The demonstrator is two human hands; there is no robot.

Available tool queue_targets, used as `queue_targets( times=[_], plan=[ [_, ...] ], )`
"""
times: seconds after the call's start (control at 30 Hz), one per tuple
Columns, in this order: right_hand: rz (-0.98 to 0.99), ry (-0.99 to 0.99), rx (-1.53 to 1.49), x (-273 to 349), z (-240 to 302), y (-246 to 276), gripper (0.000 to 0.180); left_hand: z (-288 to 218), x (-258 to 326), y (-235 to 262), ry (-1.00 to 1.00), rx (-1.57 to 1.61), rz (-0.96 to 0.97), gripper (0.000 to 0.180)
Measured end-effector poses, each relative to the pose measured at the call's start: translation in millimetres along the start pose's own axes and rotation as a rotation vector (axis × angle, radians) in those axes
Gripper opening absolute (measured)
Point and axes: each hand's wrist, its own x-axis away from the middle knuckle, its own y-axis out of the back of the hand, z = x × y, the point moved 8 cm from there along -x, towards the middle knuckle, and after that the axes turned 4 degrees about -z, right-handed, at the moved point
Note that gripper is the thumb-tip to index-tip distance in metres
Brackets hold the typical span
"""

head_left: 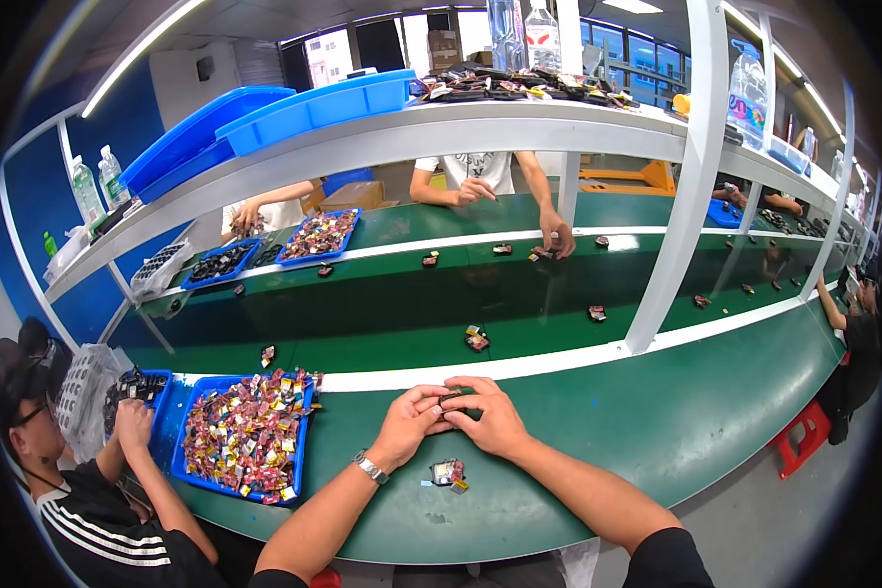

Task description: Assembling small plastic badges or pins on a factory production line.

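Above the near side of the green table, my left hand (409, 423) and my right hand (487, 423) meet, fingers closed around a small dark part (450, 399). My fingers cover most of it, so its exact kind cannot be told. A metal-banded watch (370, 466) is on my left wrist. Just below my hands, a small electronic piece (448, 472) with a reddish board and a yellow tab lies on the table. To the left of my left forearm stands a blue tray (304, 437) heaped with small reddish boards with yellow and white tabs.
Beyond a white rail (559, 364), a dark green conveyor belt (392, 328) carries scattered small boards (476, 338). A white post (678, 186) holds an overhead shelf (363, 134) with blue trays and bottles. At left, a co-worker (98, 510) sits close; others work across the belt.
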Motion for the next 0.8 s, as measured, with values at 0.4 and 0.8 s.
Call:
queue_targets(
  times=[0.4,0.8],
  plan=[
    [0.029,0.003,0.003,-1,0,-5,0.018,3,1,3,-0.038,-0.090,-0.087,0.025],
    [-0.191,0.207,0.093,-6,21,9,0.011,0,0,8,-0.018,-0.015,-0.112,0.027]
  ],
)
